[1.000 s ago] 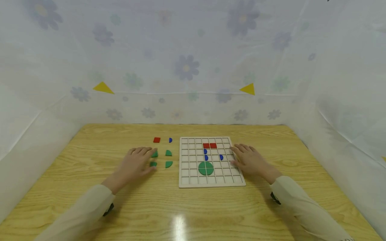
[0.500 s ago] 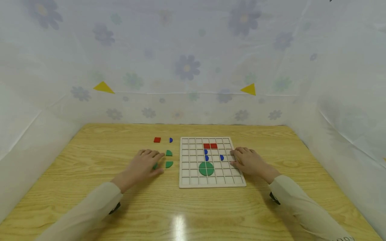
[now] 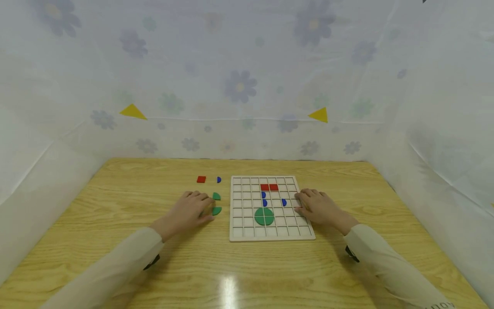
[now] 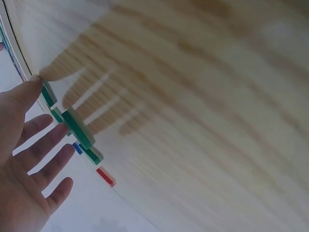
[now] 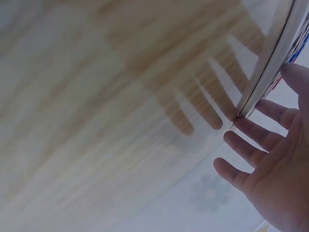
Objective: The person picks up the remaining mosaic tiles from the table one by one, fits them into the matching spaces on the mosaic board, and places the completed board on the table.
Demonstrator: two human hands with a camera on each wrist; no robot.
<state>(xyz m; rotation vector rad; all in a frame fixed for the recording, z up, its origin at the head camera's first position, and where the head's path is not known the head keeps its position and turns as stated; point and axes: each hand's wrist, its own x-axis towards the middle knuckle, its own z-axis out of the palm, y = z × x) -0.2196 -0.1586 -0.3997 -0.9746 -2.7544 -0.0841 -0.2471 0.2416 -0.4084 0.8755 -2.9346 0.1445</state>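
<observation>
Your left hand (image 3: 186, 212) has shifted rightward, its fingers spread, to just beside two flat green quarter-circles (image 3: 218, 210) left of centre; contact is unclear. Above them in the frame lie a red square (image 3: 201, 179) and blue half-circle (image 3: 218, 180). Your right hand (image 3: 319, 208), fingers also spread, touches the gridded board's (image 3: 254, 239) right edge on glossy wood-grain table (image 3: 193, 274).

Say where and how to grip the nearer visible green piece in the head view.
I'd bring the left hand in from the left and pinch the nearer piece from above: thumb on its curved near edge, finger on its straight far edge. It lies flat, and the gap to the farther piece probably leaves finger room.
</observation>
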